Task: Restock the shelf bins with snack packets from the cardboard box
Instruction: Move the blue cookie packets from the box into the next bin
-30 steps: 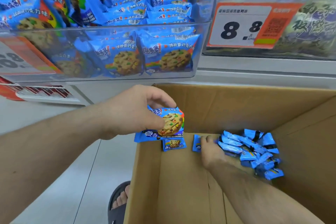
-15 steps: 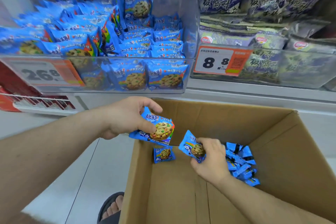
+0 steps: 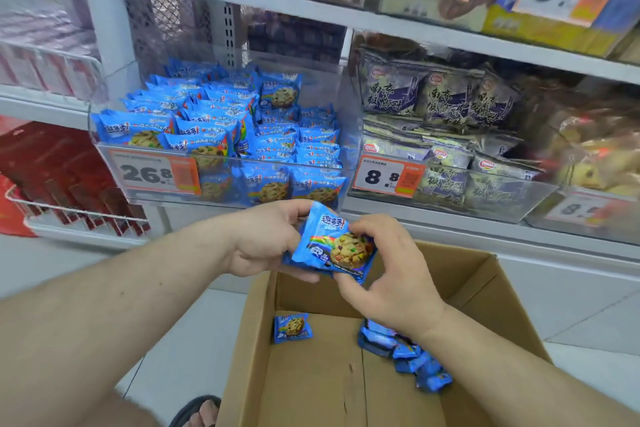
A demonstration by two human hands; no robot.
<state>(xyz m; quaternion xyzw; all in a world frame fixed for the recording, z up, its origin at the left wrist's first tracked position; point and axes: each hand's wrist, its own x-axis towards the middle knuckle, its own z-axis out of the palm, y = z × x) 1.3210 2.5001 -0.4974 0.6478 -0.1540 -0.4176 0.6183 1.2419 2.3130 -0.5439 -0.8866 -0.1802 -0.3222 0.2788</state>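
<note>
A small stack of blue cookie packets (image 3: 332, 246) is held above the open cardboard box (image 3: 485, 291), just below the clear shelf bin (image 3: 221, 184) filled with the same blue packets. My left hand (image 3: 266, 239) grips the stack from the left. My right hand (image 3: 388, 274) pinches it from the right, thumb under and fingers over the top edge. In the box, one blue packet (image 3: 292, 326) lies alone at the back left. A heap of blue packets (image 3: 408, 357) lies at the right, partly hidden by my right wrist.
A neighbouring clear bin (image 3: 450, 191) to the right holds dark purple-and-green packets behind an 8.8 price tag. A wire rack (image 3: 69, 215) with red goods stands at the lower left. My sandalled foot (image 3: 201, 412) shows on the tiled floor beside the box.
My right hand lifted a packet out of the box and brought it onto the packets in my left hand. Both hands rose toward the bin, and the view tilted up.
</note>
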